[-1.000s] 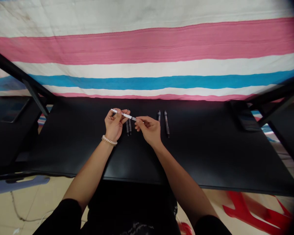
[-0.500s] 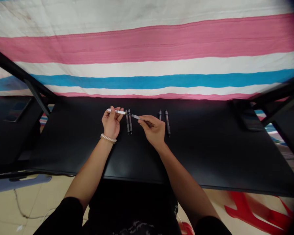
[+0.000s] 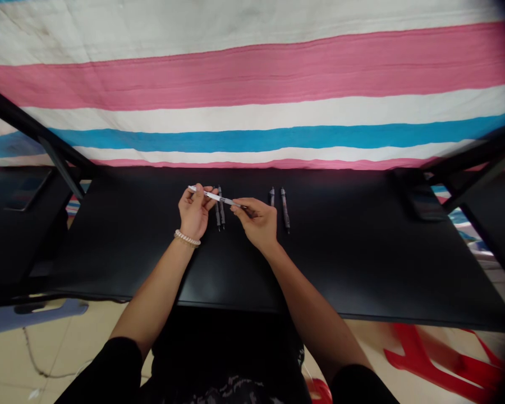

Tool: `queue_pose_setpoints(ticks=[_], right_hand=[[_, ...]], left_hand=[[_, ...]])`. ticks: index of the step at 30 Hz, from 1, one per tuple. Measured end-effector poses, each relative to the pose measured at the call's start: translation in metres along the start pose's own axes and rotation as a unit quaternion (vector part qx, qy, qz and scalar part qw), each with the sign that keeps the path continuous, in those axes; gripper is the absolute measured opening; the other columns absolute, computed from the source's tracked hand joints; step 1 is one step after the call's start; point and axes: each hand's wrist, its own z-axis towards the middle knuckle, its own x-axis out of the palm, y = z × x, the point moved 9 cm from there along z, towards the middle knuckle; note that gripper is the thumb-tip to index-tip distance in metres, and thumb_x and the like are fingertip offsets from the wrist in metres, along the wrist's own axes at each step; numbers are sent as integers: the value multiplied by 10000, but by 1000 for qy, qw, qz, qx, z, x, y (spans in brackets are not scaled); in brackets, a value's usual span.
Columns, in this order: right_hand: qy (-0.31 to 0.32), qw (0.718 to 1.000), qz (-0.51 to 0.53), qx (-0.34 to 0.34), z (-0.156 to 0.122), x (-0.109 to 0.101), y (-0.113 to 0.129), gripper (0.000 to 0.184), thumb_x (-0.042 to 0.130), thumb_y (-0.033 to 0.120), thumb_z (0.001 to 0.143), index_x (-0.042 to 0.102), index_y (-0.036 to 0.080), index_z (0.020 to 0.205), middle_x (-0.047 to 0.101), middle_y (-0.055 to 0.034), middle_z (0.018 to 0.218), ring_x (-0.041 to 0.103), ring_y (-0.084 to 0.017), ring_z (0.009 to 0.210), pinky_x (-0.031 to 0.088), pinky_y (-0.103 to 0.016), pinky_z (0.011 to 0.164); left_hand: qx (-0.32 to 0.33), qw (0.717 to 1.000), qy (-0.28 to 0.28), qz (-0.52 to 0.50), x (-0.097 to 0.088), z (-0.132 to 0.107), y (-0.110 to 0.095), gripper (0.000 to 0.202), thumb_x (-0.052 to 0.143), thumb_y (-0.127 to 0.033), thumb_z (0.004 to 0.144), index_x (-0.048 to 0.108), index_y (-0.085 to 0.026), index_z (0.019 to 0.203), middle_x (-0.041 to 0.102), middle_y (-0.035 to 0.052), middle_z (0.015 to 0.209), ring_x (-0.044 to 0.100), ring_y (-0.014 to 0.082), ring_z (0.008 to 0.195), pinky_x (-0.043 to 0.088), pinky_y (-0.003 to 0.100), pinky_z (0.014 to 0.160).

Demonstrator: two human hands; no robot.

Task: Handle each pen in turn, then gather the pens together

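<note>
My left hand (image 3: 194,211) pinches the white barrel of a pen (image 3: 206,194) between thumb and fingers. My right hand (image 3: 256,222) holds a grey, dark-ended pen section (image 3: 231,202), and its end meets the white barrel above the tabletop. Two dark pens (image 3: 219,207) lie side by side just beyond my left hand's fingers, close to touching them. Two more dark pens (image 3: 278,209) lie a little apart, beyond my right hand. A beaded bracelet (image 3: 187,238) circles my left wrist.
The black table (image 3: 340,264) spans the view, with black metal frame bars at both sides. A striped pink, white and blue cloth (image 3: 252,120) hangs behind it. A red plastic stool (image 3: 441,365) stands on the tiled floor at lower right.
My hands have come back together. The white barrel and grey section, apart half a second ago, now meet end to end. The four pens on the table stay in place.
</note>
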Motion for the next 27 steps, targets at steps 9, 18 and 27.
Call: queue_pose_setpoints(ticks=[9,18,27], right_hand=[[5,1000,-30,-4,-4,5,4,154,719,369,869,793,246,925,795,-49,878,753,-198,744,645,-369,749],[67,997,17,42,-2,14,-8,317,705,476,872,737,219,1056,761,-42,845,740,-168,729,631,-305,683],[82,993,-13,86,-3,11,-13,386,630,560,910,729,187,911,680,-5,618,636,-126,486,532,-253,498]], left_hand=[[-20,999,18,-18,8,-7,8,356,846,-418,767,588,-200,879,742,8,866,753,151,835,592,289,805],[-10,1000,10,-8,7,-7,2,326,839,-400,780,592,-206,866,741,10,865,752,155,837,589,295,812],[-12,1000,15,-22,9,-8,2,313,837,-379,787,588,-204,861,737,5,841,751,157,809,600,298,775]])
